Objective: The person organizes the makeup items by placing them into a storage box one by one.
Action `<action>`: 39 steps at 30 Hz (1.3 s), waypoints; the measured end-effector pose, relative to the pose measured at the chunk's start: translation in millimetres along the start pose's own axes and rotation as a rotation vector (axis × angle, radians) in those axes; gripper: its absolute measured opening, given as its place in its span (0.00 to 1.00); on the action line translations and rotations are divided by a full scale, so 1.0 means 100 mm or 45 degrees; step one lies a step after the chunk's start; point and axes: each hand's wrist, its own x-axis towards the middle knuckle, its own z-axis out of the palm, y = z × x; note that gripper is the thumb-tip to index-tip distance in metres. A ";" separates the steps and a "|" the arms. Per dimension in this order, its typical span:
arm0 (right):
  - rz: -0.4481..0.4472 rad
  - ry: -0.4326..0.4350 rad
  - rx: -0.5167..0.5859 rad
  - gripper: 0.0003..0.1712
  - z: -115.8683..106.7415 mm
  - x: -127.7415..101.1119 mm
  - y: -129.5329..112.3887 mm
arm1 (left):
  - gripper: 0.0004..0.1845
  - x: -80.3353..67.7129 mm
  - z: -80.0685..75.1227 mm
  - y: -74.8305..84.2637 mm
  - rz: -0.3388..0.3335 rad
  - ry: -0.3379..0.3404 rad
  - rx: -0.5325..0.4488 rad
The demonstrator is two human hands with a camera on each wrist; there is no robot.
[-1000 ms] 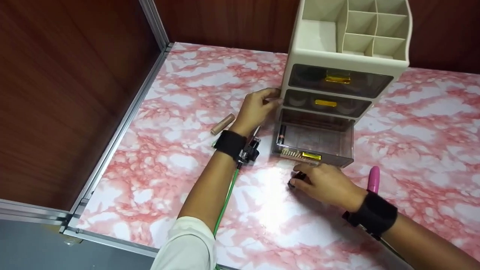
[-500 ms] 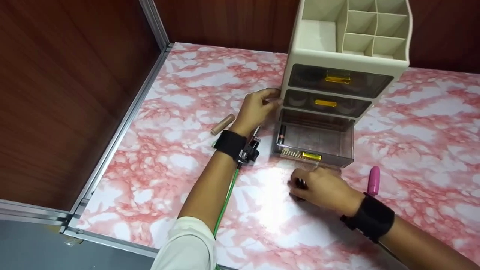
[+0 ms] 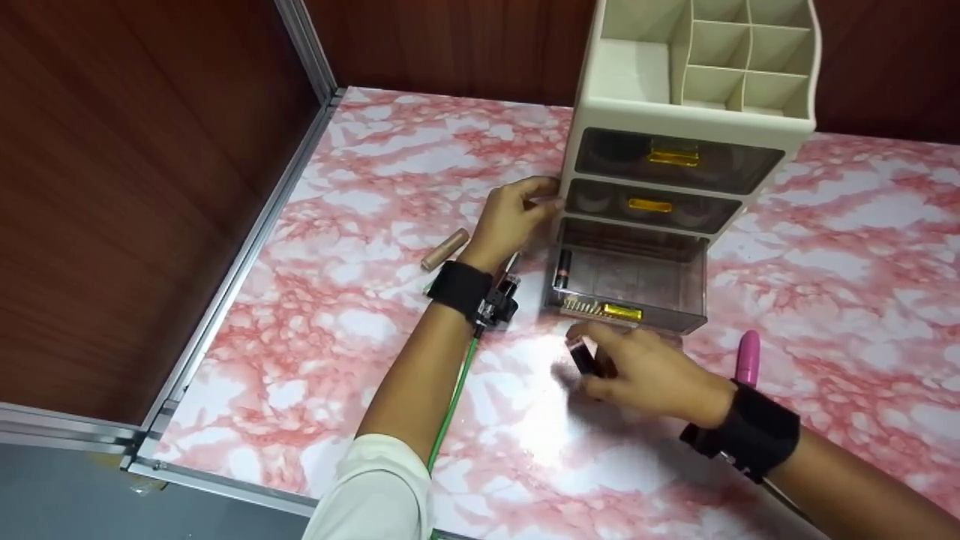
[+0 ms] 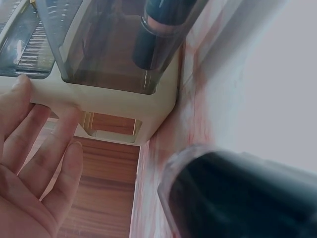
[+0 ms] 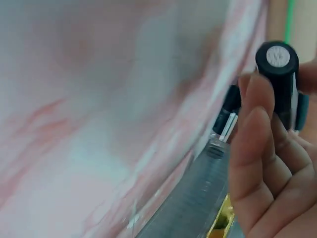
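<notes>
Right hand pinches a dark tube; lift it over the open drawer front (left hand, fingers straight, steadies the organizer).

Probably a test booth: aluminium-framed panels, marble tabletop.

No readable text, labels, brands or numbers showed anywhere: the dark tube in the right hand, the drawer organizer and the marble-pattern table all carried no legible markings.
</notes>
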 end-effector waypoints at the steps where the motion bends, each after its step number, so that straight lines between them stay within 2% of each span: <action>1: 0.001 0.019 0.036 0.31 -0.02 0.01 -0.01 | 0.19 0.00 0.00 0.01 0.000 -0.001 -0.001; 7: 0.070 0.117 0.225 0.33 -0.16 0.04 -0.03 | 0.18 0.01 0.01 0.02 0.010 -0.012 0.001; 13: 0.129 0.207 0.346 0.34 -0.36 0.08 -0.01 | 0.18 0.03 0.01 0.04 0.013 -0.018 -0.007; 16: 0.168 0.293 0.355 0.34 -0.47 0.16 0.02 | 0.17 0.04 0.00 0.04 0.023 -0.014 -0.010; 19: 0.223 0.386 0.292 0.35 -0.57 0.28 0.07 | 0.17 0.04 -0.01 0.03 0.039 -0.004 -0.015; 22: 0.293 0.426 0.224 0.35 -0.62 0.41 0.13 | 0.17 0.02 -0.02 0.00 0.032 0.011 -0.024; 25: 0.372 0.397 0.170 0.35 -0.65 0.53 0.18 | 0.17 -0.01 -0.03 -0.02 0.011 0.026 -0.041; 30: 0.477 0.280 0.036 0.33 -0.62 0.65 0.24 | 0.17 -0.02 -0.02 -0.02 0.024 0.031 -0.029; 33: 0.494 0.252 -0.033 0.32 -0.58 0.68 0.26 | 0.17 -0.02 -0.01 -0.01 0.026 0.023 -0.027; 39: 0.488 0.184 -0.064 0.28 -0.50 0.74 0.33 | 0.15 -0.01 0.01 0.01 0.048 0.007 -0.037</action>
